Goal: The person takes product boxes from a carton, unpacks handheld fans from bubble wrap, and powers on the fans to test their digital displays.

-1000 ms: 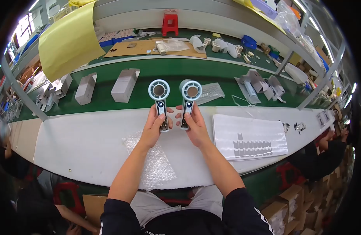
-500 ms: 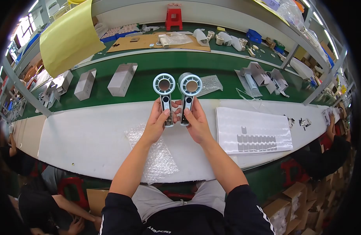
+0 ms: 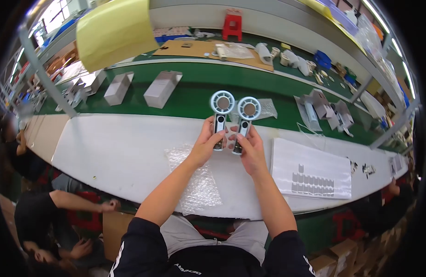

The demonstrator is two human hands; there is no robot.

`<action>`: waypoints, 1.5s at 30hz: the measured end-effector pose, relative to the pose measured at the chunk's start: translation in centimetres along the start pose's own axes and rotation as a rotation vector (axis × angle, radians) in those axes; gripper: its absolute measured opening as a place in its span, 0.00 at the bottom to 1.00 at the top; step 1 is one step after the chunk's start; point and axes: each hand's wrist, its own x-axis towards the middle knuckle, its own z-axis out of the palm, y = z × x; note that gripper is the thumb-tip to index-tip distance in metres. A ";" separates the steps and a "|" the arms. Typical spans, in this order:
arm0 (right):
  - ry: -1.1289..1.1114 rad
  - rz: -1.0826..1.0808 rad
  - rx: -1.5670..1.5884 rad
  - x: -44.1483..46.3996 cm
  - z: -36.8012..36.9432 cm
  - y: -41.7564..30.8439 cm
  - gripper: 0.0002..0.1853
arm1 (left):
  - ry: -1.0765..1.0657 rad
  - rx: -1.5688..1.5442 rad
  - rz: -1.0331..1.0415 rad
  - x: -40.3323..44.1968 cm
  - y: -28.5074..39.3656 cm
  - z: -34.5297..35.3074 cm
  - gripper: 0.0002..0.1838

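Bubble wrap [image 3: 193, 184] lay on the white table [image 3: 120, 152] near the person. Past it, the left hand [image 3: 205, 144] was wrapped around the left gadget [image 3: 220, 119], and the right hand [image 3: 253, 150] around the right gadget [image 3: 244, 125], both above the table. The view had just tipped, and the right gadget's round top now sat lower than the left's; the hold seemed the same. Both long handles pointed back to the person, and the tops pointed to the green bench [image 3: 199, 83], leaning a bit right.
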 end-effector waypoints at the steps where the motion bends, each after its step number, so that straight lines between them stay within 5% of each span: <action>1: 0.011 0.005 -0.005 0.1 0.0 -0.1 0.21 | 0.023 0.047 0.015 0.1 0.4 -0.2 0.24; 9: 0.285 0.054 -0.087 1.8 -1.4 -1.1 0.18 | 0.338 0.678 0.052 -5.8 8.4 -1.4 0.28; 14: 0.323 -0.037 -0.916 6.6 -1.7 -2.4 0.26 | 0.387 1.317 0.012 -14.7 8.4 0.6 0.32; 17: 0.210 -0.171 -1.476 10.3 -2.3 0.2 0.28 | 0.355 1.426 -0.013 -16.7 6.1 1.7 0.31; 20: 0.212 -0.366 -1.608 10.0 -1.0 3.8 0.29 | 0.296 1.435 -0.035 -16.8 4.0 2.1 0.27; 23: 0.112 -0.138 -1.665 10.3 0.7 3.8 0.28 | 0.252 1.466 -0.027 -16.5 3.7 1.3 0.25; 26: 0.070 -0.136 -1.740 10.9 0.2 4.0 0.26 | 0.216 1.526 -0.089 -16.3 4.6 0.2 0.23; 31: -0.007 -0.322 -1.694 10.1 -0.1 1.5 0.25 | 0.121 1.691 -0.013 -15.9 7.5 -3.1 0.24; 33: -0.082 -0.476 -1.521 7.8 0.3 -0.6 0.24 | 0.086 1.630 0.033 -16.8 9.4 -4.3 0.24; 36: -0.267 -0.417 -1.383 1.5 2.1 -4.5 0.24 | 0.078 1.431 -0.013 -18.0 11.9 -5.7 0.23; 41: -0.462 -0.384 -1.407 -6.4 1.5 -4.4 0.21 | 0.400 1.343 -0.076 -18.7 13.4 -9.4 0.24; 45: -0.479 -0.272 -1.315 -7.1 1.6 -3.1 0.22 | 0.568 1.666 -0.139 -19.0 10.2 -13.6 0.29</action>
